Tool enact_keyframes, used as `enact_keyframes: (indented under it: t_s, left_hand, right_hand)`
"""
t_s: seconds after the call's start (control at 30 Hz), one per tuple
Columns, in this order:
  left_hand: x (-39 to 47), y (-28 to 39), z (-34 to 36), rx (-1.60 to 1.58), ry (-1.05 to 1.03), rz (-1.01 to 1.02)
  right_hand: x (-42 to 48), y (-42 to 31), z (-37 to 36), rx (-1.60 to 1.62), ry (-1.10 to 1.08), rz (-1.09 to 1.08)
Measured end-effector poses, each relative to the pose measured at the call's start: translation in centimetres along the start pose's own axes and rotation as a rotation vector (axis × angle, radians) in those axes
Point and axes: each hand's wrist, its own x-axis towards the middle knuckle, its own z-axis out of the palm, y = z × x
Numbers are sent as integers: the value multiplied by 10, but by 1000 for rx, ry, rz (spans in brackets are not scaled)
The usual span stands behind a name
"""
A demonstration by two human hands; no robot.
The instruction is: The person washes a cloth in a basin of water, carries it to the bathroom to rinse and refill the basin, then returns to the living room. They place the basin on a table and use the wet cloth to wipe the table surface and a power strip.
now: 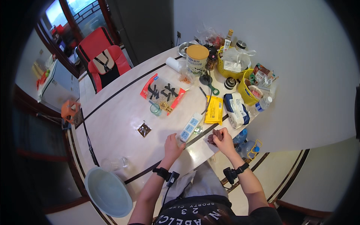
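My right hand (225,140) grips a crumpled brown cloth (215,137) just above the table's near edge. Beside the near end of a white power strip (191,127) with blue socket faces is my left hand (173,147), its thumb apart from its fingers. Whether the thumb touches the strip, I cannot tell. A small green packet (198,129) lies against the strip's right side. Beyond the right hand are a yellow packet (214,109) and a blue-and-white soft pack (236,109). A dark sauce sachet (144,129) lies to the left, past my left hand.
On the marble-patterned table (118,121) are a red-edged plastic food bag (163,94), a green-tinted glass (155,109) and a clear glass (121,162). A blue basin (108,192) is at the left edge. A large tin (197,60) and yellow baskets (246,91) crowd the far right.
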Motion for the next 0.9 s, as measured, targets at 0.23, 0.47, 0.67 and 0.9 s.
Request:
enact_keyframes:
  t_s: [0.23, 0.47, 0.67, 0.9]
  left_hand:
    - [19, 11, 30, 122, -55, -59]
    - [31, -1, 19, 50, 99, -79]
    - [35, -22, -19, 44, 108, -79]
    - [25, -46, -6, -70, 108, -214]
  right_hand:
    - [36, 50, 15, -266, -135, -70]
    - [56, 74, 24, -308, -388, -30]
    - [77, 78, 24, -305, -496, 3]
    - [85, 82, 37, -299, -583, -71]
